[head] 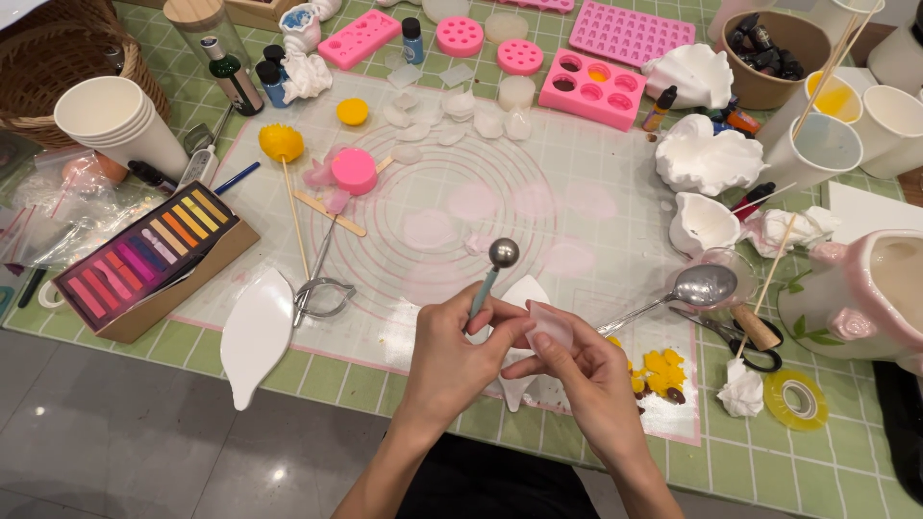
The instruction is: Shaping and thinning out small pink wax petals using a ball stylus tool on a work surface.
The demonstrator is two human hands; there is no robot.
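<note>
My left hand [452, 351] grips a ball-tipped tool [495, 269] by its teal handle, the metal ball pointing up and away from me. My right hand [582, 370] pinches a small translucent white petal [550, 325] between thumb and fingers, right beside the tool's handle. Both hands hover over the near edge of a clear mat [500, 192] printed with pink circles. Under the hands lies a white leaf-shaped dish [524, 288], partly hidden.
A metal spoon [697, 285], scissors [740, 341] and yellow scraps [663, 370] lie right of my hands. A second white leaf dish [255, 332], tweezers [322, 293] and a box of coloured pastels [144, 255] sit to the left. Pink moulds [591, 86], paper cups [120, 120] and several petals [452, 106] crowd the far side.
</note>
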